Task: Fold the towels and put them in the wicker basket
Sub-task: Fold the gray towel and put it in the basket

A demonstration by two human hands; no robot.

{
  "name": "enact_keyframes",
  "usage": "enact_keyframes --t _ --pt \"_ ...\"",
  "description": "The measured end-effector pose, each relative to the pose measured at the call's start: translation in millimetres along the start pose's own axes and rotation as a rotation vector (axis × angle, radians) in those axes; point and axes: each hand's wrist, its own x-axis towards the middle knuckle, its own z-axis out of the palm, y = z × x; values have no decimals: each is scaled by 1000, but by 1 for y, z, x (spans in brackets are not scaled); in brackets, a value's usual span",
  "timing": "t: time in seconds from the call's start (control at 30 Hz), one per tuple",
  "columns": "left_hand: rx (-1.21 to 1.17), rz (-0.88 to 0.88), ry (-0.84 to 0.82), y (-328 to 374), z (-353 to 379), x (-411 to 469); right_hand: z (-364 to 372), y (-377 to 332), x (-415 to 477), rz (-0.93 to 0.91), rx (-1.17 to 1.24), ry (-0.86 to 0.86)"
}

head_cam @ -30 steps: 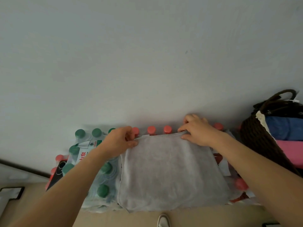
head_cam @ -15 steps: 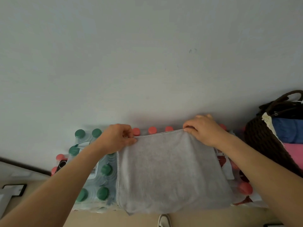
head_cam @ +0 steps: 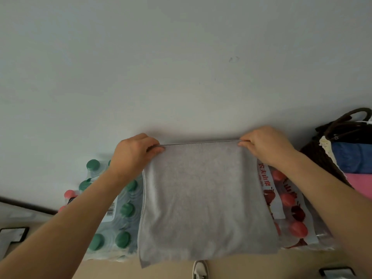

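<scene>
Towel (head_cam: 201, 198) over bottle packs (head_cam: 122, 210), left hand (head_cam: 134, 154) & right hand (head_cam: 265, 146) pinch corners, basket (head_cam: 314, 158) rt.

Grey towel (head_cam: 201, 198): spread flat over bottle packs (head_cam: 122, 214), far edge pulled taut, near edge overhanging. Dark wicker basket (head_cam: 318, 160): at right, containing folded blue towel (head_cam: 350, 158) above pink towel (head_cam: 360, 183).

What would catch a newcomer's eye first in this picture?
A grey towel in the middle, its far corners pinched by the left hand and the right hand. Under it lie bottle packs; at the right, a dark basket holds a blue towel and a pink towel.
</scene>
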Motion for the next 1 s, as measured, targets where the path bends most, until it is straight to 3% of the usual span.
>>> enact_keyframes --t 0.2,0.47,0.83,1.0 --pt "76 107 201 2 -13 11 -1 -1 -8 -77 89 444" --pt "85 90 282 14 -22 13 -8 -5 -12 -44 202 782" --pt "23 230 117 41 -6 -116 57 -27 -147 39 338 578" --pt "88 349 0 47 -6 -140 72 -27 -174 -15 304 580"
